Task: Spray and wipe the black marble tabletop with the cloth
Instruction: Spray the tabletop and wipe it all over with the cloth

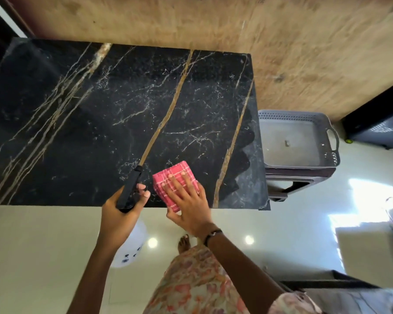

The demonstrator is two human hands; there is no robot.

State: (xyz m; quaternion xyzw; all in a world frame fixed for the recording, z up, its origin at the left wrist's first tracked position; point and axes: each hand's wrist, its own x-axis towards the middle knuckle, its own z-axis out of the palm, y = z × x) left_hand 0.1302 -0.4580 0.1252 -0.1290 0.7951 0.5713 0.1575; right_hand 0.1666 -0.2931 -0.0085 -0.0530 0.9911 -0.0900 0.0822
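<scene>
The black marble tabletop with gold and white veins fills the middle of the view. A folded pink checked cloth lies on it near the front edge. My right hand presses flat on the cloth, fingers spread. My left hand grips a spray bottle: its black nozzle head points over the tabletop just left of the cloth, and its white body hangs below the table edge.
A grey perforated plastic basket sits on a dark stool right of the table. A wood-grain wall stands behind. Glossy pale floor tiles lie in front, and dark furniture stands at the far right.
</scene>
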